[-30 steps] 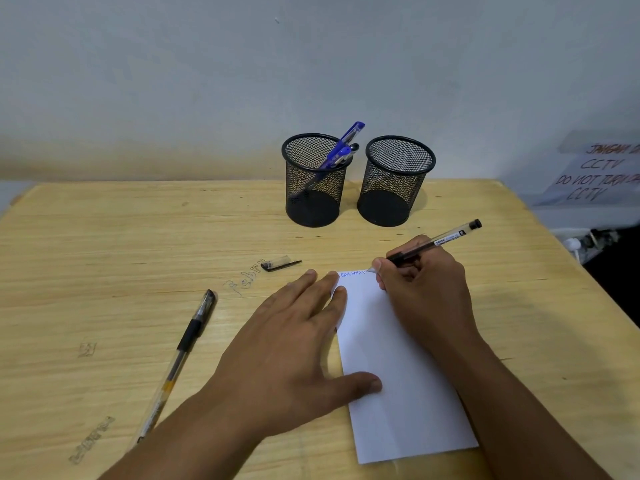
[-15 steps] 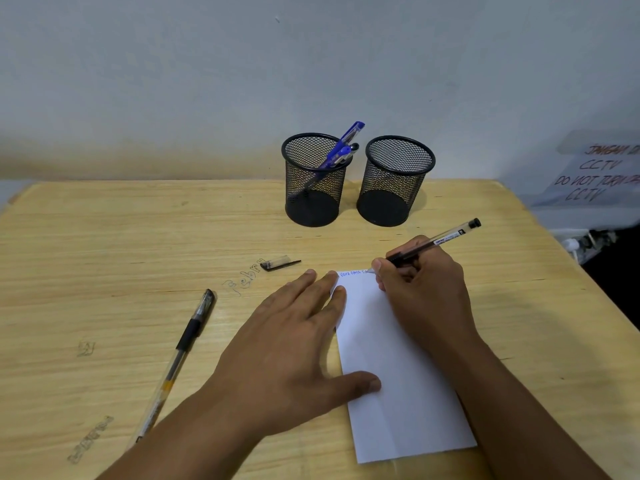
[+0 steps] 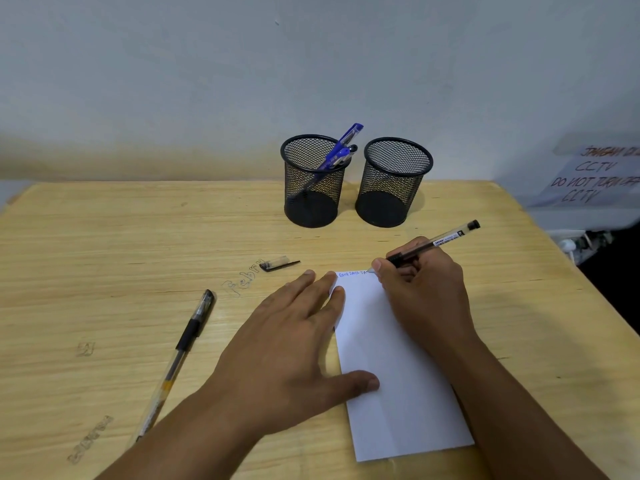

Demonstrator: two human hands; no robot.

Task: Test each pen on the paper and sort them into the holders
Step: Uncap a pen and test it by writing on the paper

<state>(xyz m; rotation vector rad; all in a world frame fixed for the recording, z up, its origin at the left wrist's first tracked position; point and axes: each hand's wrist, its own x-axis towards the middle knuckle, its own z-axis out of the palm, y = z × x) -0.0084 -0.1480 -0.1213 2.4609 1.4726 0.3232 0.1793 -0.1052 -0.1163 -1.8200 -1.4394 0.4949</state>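
The right hand [image 3: 424, 289] was wrapped around a black pen [image 3: 438, 243], fingers curled on the grip, tip down at the top edge of the white paper [image 3: 398, 375], right at the end of a short line of blue writing [image 3: 351, 273]. The pen's back end stuck up and out to the right. The left hand [image 3: 291, 348] lay flat with fingers pretty much straight, fingertips over the paper's left edge and the thumb resting on the sheet lower down, pinning it to the wooden table [image 3: 104, 254].

Only the head view here, so the rest from that. At the back of the table stood two black mesh holders side by side, close but apart. The left holder [image 3: 313, 181] had blue pens [image 3: 341, 148] leaning toward its right rim, looked like two or three, hard to count through the mesh. The right holder [image 3: 394, 183] sat just beside it. A small pen cap [image 3: 278, 264] lay on the table between the holders and the left hand. Off to the left, well apart from the paper, another capped pen [image 3: 180, 355] with a clear barrel lay diagonally. Some pencil scribbles [image 3: 242, 280] were on the tabletop, and a handwritten CCTV sign [image 3: 595, 178] showed at the far right.
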